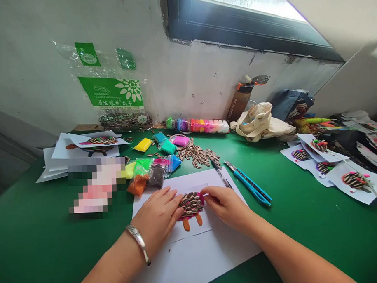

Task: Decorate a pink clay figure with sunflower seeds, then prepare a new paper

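Observation:
A clay figure covered in striped sunflower seeds lies on white paper, with a magenta edge and two orange legs. My left hand lies flat with fingers spread, its fingertips at the figure's left side. My right hand touches the magenta edge at the figure's upper right, thumb and fingers bent together; whatever small piece may be between them is hidden. A black pen lies at the paper's top edge, and a blue utility knife is right of it.
Loose seeds and clay packets lie behind the paper. Finished seed pictures sit at the left and right. Along the wall stand a seed bag, a clay pack, a brown bottle and a cloth bag.

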Motion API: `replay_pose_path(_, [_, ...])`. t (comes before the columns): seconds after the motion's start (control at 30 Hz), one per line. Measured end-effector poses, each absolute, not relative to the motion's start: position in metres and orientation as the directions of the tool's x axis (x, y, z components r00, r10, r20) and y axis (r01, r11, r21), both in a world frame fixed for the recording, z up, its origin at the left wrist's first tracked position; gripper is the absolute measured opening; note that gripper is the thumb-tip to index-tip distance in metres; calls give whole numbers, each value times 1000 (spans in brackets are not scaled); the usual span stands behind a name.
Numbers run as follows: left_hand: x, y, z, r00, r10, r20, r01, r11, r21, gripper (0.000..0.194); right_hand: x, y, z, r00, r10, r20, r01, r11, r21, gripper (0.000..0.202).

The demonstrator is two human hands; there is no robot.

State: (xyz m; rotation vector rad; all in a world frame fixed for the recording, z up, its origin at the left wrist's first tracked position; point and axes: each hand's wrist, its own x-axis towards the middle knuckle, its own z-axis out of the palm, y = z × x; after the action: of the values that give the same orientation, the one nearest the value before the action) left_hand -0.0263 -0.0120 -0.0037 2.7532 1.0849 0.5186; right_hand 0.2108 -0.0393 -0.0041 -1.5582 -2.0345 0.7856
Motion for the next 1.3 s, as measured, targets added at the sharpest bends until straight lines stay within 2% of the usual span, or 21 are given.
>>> replay_pose_path(0.23, [-21,-11,2,676,717,170,677,-695,243,24,210,-39,-3,-263,965,13,715,204,-668,21])
replay_pose_path(0.47, [-22,-13,3,685,707,177,656,-704,273,27,209,-39,-2,-250,968,12,726,195,-659,20])
replay_pose_path(0.67, [-21,-15,1,679,726,112,684,-680,264,46,208,-40,-3,-261,965,18,730,210,-651,20])
replay_pose_path(0.8, [-23,-17,-9,662,749,37,711,-642,288,65,212,-38,-10,-217,973,84,725,218,-654,18])
replay_pose_path(0.9, [-24,-18,-12,647,763,-9,729,-614,303,73,214,-37,-14,-186,972,141,744,233,-627,18])
replay_pose_path(1.13, [-20,-19,-10,629,773,-83,756,-584,295,76,213,-36,-16,-226,967,121,775,254,-579,17])
replay_pose_path(1.3, [-18,-20,-5,626,775,-91,760,-579,295,75,214,-25,3,-293,953,80,812,293,-504,18])
